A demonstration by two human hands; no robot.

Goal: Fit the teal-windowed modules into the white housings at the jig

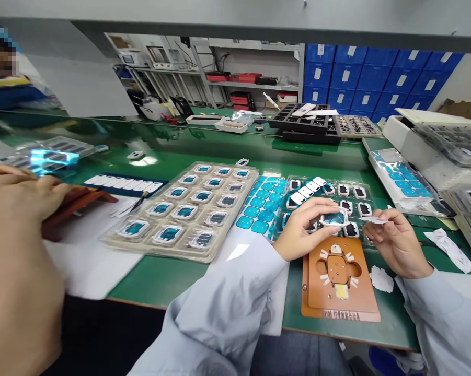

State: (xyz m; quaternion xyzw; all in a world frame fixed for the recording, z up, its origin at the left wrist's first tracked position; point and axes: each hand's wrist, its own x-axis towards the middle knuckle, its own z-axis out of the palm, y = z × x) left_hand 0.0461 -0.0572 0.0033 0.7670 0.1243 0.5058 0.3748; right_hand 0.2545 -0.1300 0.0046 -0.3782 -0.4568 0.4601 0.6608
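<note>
My left hand (303, 230) is closed on a small white-rimmed part (334, 218) with a dark bluish glossy face, held by its edges between thumb and fingers. To its right, my right hand (400, 244) pinches a thin white piece (374, 220) close beside that part; whether the two touch I cannot tell. Below both hands lies an orange fixture plate (313, 300) with a rounded-square block in the middle, small white pads around it and printed characters at its front edge. Right of the plate is a crumpled white scrap (381, 279).
A clear tray (188, 253) of similar parts lies left, beside a sheet of blue films (254, 211). Behind my hands sits another parts tray (366, 190) carrying a white strip (308, 190). At far left are a co-worker's hands (19, 193). Stacked trays (466, 201) stand right.
</note>
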